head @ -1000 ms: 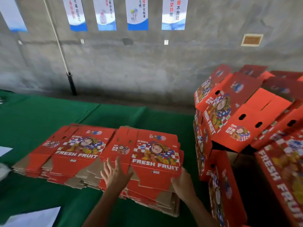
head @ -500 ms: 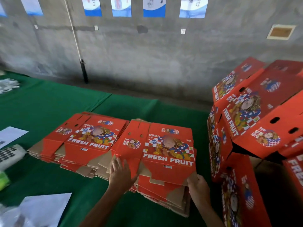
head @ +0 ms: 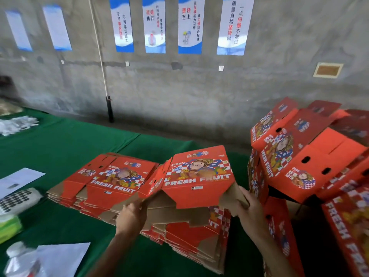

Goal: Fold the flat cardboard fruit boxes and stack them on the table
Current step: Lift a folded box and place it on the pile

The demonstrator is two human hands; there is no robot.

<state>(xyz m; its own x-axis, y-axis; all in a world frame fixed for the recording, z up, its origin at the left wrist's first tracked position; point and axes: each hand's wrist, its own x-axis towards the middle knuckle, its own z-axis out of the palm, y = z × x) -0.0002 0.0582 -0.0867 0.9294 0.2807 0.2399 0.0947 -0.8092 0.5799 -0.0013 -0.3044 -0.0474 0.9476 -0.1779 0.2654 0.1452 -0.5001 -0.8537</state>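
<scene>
A flat fruit box (head: 197,176) is held by its near brown flaps above the right-hand pile of flats (head: 191,234), its printed face tilted up toward the camera, presumably so that it can be pulled clear and opened for folding. The left hand (head: 132,214) is curled round the flap at the box's near left corner; the right hand (head: 246,206) grips the flap at the near right corner (the thumb lies on top of the cardboard). A second pile of flats (head: 105,180) lies just beside the first on the green-covered counter (head: 65,148), both near its front edge and within easy reach. Folded boxes (head: 303,154) are heaped at the counter's right end, some tilted, evidently finished work. "FRESH FRUIT" is printed in white on the red panels beneath a cartoon figure. Wall posters (head: 189,25) carry Chinese slogans, among them "高效执行". A calculator (head: 18,199), paper sheets (head: 18,178) and a plastic bottle (head: 18,260) lie toward the counter's left edge.
</scene>
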